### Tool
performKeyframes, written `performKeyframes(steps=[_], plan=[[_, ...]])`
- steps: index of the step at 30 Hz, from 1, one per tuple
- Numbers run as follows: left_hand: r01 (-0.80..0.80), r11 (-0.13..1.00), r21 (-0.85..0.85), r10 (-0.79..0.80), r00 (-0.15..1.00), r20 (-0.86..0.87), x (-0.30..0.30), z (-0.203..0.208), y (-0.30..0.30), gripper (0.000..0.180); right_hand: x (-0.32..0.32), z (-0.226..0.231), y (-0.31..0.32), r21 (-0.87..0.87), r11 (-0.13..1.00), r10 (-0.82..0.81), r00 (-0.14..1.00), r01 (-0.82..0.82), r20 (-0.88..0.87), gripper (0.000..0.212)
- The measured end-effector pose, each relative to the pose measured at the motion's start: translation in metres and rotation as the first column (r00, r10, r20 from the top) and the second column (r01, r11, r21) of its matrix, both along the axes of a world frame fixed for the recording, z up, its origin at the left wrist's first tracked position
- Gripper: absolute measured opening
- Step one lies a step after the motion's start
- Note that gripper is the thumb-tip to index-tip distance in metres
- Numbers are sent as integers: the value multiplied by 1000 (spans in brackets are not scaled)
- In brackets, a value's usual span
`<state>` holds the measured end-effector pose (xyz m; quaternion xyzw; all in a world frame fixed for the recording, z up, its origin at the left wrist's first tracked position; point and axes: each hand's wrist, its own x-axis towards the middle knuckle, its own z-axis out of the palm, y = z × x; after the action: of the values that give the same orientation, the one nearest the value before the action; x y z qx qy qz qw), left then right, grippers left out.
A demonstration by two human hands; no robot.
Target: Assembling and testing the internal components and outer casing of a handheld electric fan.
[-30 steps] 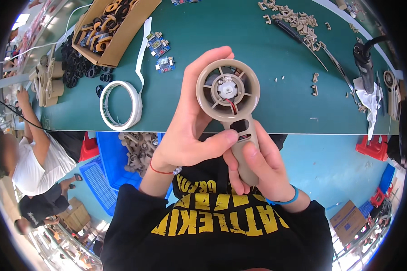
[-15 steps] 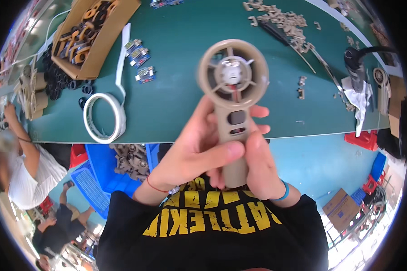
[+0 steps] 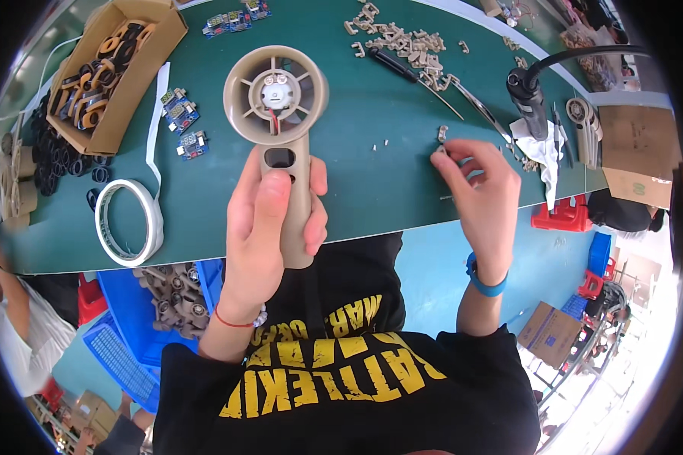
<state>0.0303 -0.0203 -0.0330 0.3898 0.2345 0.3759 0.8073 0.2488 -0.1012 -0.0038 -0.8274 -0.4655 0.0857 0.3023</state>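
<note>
Near the middle of the frame, the left hand (image 3: 269, 220) is closed around the handle of a beige handheld fan housing (image 3: 278, 121), thumb laid up the front of the handle. Its round head sits above the hand, over the green table (image 3: 372, 174), showing spokes, a white motor hub and thin red and black wires.

Right of centre, the right hand (image 3: 482, 189) pinches a small beige part (image 3: 440, 152) between thumb and fingertip, just above the table; another small beige piece (image 3: 442, 134) lies just beside it. A blue band circles that wrist.

Upper left, a cardboard box (image 3: 140, 76) holds black and tan rings. Below it a roll of white tape (image 3: 129, 221) lies flat near the table's edge, with small blue circuit boards (image 3: 182, 125) between box and fan. Along the top right a heap of beige clips (image 3: 402, 38) is scattered, and further right a black power tool (image 3: 527, 95) rests beside a white cloth (image 3: 542, 148). At the lower left, a blue crate (image 3: 125, 341) of beige parts sits under the table.
</note>
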Motion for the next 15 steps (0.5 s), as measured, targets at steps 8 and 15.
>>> performKeyframes(steps=[8,15], plan=[[77,997,-20,-74,989,131,-1,-10,-2,56,-8,-2,-2,93,994,80,976,-62,-201,12],[140,990,5,-140,980,142,-4,-11,0,75,-62,15,18,388,836,504,824,-388,-261,23]])
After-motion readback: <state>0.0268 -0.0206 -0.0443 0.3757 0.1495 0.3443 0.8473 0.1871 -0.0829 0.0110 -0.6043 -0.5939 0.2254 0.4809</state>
